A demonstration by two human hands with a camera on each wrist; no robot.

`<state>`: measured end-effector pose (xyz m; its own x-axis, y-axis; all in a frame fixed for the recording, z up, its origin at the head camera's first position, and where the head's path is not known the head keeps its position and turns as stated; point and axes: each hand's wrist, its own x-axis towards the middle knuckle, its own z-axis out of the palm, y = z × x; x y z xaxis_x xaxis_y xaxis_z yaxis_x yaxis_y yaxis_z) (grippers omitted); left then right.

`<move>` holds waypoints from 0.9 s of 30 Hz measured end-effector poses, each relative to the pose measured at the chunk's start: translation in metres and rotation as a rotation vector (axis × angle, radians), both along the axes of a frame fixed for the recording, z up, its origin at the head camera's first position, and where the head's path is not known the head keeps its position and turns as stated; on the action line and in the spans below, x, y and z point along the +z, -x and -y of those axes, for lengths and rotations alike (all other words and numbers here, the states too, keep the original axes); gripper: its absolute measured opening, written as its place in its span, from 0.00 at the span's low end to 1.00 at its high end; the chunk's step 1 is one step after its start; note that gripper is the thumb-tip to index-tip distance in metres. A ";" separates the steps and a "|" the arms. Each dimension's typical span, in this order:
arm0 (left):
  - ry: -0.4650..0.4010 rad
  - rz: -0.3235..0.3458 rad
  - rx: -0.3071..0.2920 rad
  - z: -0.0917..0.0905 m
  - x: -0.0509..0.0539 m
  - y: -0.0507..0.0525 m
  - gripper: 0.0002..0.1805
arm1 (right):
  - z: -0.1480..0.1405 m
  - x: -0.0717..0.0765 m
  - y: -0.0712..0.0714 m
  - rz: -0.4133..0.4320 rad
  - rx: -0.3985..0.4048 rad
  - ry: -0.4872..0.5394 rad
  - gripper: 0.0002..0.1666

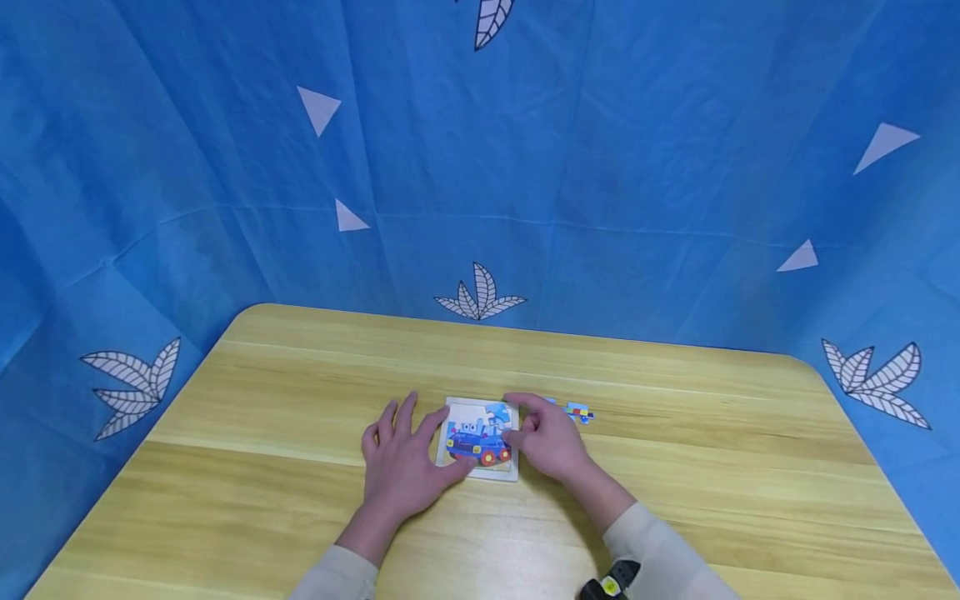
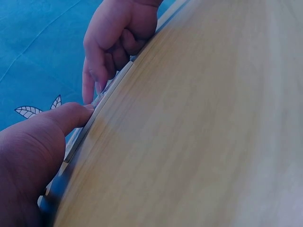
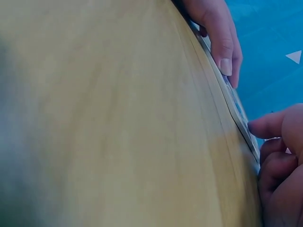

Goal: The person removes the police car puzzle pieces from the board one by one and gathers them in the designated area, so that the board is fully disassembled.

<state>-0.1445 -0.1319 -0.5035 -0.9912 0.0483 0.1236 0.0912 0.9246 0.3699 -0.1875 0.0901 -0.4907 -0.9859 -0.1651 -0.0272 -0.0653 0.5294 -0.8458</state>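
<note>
- With spread left hand, bracing square white-framed blue-vehicle jigsaw on yellow wooden table; possibly skewing it by uneven pressing.
- Touching its right side with right hand, pinch unclear; perhaps dislodging light-blue piece through nudging.
- Half-hiding multicoloured pieces; risking scattering by brushing.

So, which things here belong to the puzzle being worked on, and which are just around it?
Part of the job:
- puzzle board, between both hands
- left hand, on its left side
- right hand, on its right side
- loose pieces, beyond the right hand

Just around:
- table, underneath
- blue curtain, behind
- black gadget, by the right sleeve
</note>
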 end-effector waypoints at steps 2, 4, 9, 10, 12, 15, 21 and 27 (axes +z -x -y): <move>0.004 0.000 -0.001 0.000 0.001 0.000 0.48 | 0.000 0.001 0.001 -0.004 0.019 -0.035 0.29; 0.006 0.000 -0.001 0.000 0.001 0.000 0.48 | 0.001 0.002 0.002 -0.009 0.036 -0.059 0.29; -0.006 0.002 -0.004 0.000 0.001 -0.001 0.47 | 0.002 0.004 0.003 -0.011 0.046 -0.088 0.27; -0.007 0.002 -0.004 0.000 0.002 -0.001 0.47 | 0.002 0.005 0.003 -0.013 0.044 -0.092 0.26; -0.009 0.001 -0.004 -0.001 0.002 -0.001 0.47 | 0.002 0.004 0.003 -0.012 0.034 -0.093 0.25; -0.008 0.003 -0.005 0.000 0.002 -0.001 0.47 | 0.003 0.004 0.002 -0.017 0.013 -0.094 0.24; -0.005 0.001 -0.011 0.000 0.002 -0.002 0.47 | 0.006 0.005 0.000 -0.046 -0.033 -0.106 0.24; -0.005 0.009 -0.011 0.001 0.001 -0.002 0.48 | 0.008 0.006 0.000 -0.049 -0.063 -0.136 0.25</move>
<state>-0.1429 -0.1326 -0.5022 -0.9916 0.0590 0.1153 0.0985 0.9216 0.3755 -0.1874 0.0823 -0.4843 -0.9948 -0.1014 0.0034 -0.0681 0.6430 -0.7629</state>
